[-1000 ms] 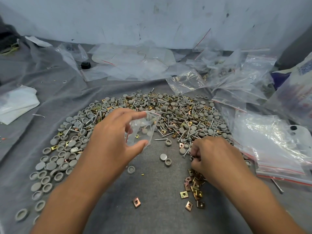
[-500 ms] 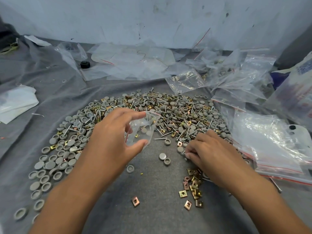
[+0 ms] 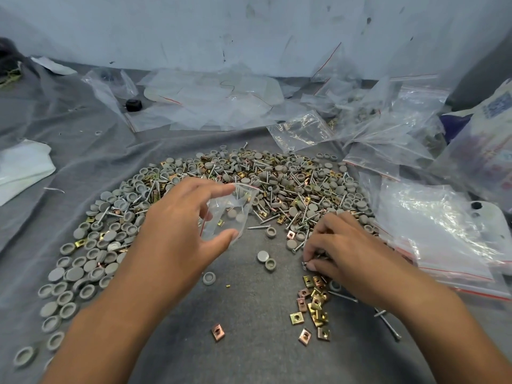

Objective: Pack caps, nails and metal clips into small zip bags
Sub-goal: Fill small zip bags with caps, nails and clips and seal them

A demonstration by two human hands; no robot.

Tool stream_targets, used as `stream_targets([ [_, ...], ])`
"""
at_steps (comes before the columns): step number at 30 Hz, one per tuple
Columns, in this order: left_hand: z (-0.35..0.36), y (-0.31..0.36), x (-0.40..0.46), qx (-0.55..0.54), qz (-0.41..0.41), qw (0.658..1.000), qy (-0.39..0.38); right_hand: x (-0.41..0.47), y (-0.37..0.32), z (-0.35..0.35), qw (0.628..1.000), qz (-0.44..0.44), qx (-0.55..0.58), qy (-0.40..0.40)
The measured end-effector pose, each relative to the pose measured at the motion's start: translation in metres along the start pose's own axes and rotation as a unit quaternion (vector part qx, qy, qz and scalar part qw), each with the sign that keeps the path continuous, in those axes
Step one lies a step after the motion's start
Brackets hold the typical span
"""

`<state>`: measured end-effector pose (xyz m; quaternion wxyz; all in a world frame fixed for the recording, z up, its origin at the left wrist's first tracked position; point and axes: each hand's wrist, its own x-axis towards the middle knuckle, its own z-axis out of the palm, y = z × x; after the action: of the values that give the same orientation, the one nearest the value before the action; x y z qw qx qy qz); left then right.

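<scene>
My left hand point(image 3: 177, 231) holds a small clear zip bag point(image 3: 231, 210) open between thumb and fingers; a few grey caps and a brass clip lie inside it. A wide pile of grey caps, screws and metal clips point(image 3: 277, 184) spreads over the grey cloth point(image 3: 249, 342) behind both hands. My right hand point(image 3: 340, 250) is at the pile's near right edge, fingers curled, pinching screws point(image 3: 304, 263) at its fingertips. A small heap of brass and copper clips point(image 3: 314, 303) lies just below that hand.
Grey caps point(image 3: 83, 259) fan out to the left. Packed and empty zip bags point(image 3: 432, 231) are stacked at the right, more clear bags point(image 3: 210, 98) along the back wall. A folded white cloth point(image 3: 22, 167) lies far left. Loose screws point(image 3: 388, 322) rest near my right wrist.
My right hand reached forward into the pile's edge, then drew back a little with its fingers curled on screws. My left hand and the bag stayed put.
</scene>
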<state>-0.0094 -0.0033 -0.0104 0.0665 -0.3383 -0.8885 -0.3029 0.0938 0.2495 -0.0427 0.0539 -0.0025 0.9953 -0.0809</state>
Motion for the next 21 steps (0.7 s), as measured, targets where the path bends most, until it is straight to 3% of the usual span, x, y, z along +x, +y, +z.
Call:
stream_targets([
  [4, 0.001, 0.002, 0.001, 0.004, -0.002, 1.000, 0.001, 0.007, -0.004, -0.002, 0.985, 0.047, 0.153, 0.070],
  [7, 0.003, 0.003, 0.002, 0.000, 0.001, 1.000, 0.000, 0.007, -0.011, -0.010, 0.926, 0.050, 0.309, 0.212],
  [10, 0.006, 0.005, 0.002, -0.002, 0.004, 1.000, -0.002, 0.007, -0.026, -0.015, 0.882, 0.001, 0.363, 0.302],
  [12, 0.007, 0.007, 0.003, -0.004, 0.008, 1.000, -0.003, 0.009, -0.037, -0.016, 0.871, -0.029, 0.363, 0.330],
  [17, 0.012, 0.013, 0.005, -0.016, 0.018, 1.000, -0.006, 0.022, -0.061, -0.013, 0.889, -0.087, 0.263, 0.366],
  [21, 0.013, 0.014, 0.006, -0.018, 0.022, 1.000, -0.011, 0.031, -0.070, -0.008, 0.892, -0.079, 0.246, 0.371],
])
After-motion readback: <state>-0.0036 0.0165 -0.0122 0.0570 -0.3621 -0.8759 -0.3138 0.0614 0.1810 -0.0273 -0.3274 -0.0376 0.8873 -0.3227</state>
